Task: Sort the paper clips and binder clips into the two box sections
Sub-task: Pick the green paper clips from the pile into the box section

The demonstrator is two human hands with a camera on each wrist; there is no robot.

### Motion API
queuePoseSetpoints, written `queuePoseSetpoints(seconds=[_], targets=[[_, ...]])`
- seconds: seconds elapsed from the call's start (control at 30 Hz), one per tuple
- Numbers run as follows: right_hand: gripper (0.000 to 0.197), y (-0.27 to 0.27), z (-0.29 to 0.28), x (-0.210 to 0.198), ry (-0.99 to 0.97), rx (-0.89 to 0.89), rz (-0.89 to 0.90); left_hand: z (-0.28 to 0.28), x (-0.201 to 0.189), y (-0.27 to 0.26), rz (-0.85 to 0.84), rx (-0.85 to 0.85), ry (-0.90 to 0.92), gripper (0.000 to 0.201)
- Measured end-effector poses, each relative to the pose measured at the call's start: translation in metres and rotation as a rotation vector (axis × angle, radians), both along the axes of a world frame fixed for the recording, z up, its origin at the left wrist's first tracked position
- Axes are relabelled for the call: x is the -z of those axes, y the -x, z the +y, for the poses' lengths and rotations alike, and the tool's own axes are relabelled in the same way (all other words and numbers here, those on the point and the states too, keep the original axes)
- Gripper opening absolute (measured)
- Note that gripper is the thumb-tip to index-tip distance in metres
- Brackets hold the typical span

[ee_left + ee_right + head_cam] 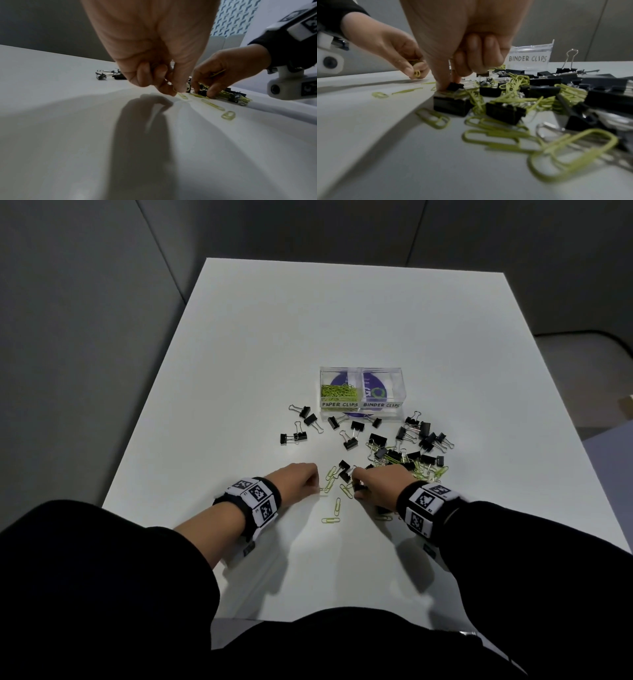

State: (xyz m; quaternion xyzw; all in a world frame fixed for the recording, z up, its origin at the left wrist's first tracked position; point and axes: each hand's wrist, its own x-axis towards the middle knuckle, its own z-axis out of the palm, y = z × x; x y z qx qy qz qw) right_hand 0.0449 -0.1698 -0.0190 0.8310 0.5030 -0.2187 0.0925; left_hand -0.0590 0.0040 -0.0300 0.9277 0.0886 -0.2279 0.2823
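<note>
A clear two-section box (362, 405) stands mid-table, labelled PAPER CLIPS and BINDER CLIPS. Green paper clips (340, 392) lie in its left section; I see no clips in the right one (383, 392). Black binder clips (394, 455) and loose green paper clips (337, 506) are scattered in front of it. My left hand (317, 486) pinches green paper clips (416, 73) just above the table. My right hand (356, 482) is down at the pile's near-left edge. Its thumb and forefinger pinch a small black binder clip (454, 85).
The white table (239, 371) has bare surface to the left of and behind the box. A small group of binder clips (301, 426) lies left of the box. The table's near edge is at my lap; its right edge is close to the pile.
</note>
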Motion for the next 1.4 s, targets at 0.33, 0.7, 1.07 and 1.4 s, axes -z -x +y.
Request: queuePoseSetpoints(seconds=[0.33,0.7,1.07,1.4], targets=[[0.03,-0.034,0.024,-0.009,-0.093,0.093,-0.02,0.013,-0.001,-0.01,0.009,-0.12,0.055,0.024],[0.04,-0.031,0.039,-0.005,0.026,-0.077,0.076,-0.007,0.004,-0.031,-0.009,-0.031,-0.131,0.044],[0.036,-0.043,0.032,-0.004,-0.088,0.041,-0.001,0.008,0.004,-0.037,-0.013,-0.108,-0.132,0.038],[0.026,-0.027,0.028,0.001,-0.02,0.081,-0.004,0.005,-0.006,-0.047,0.041,-0.01,-0.177,0.02]])
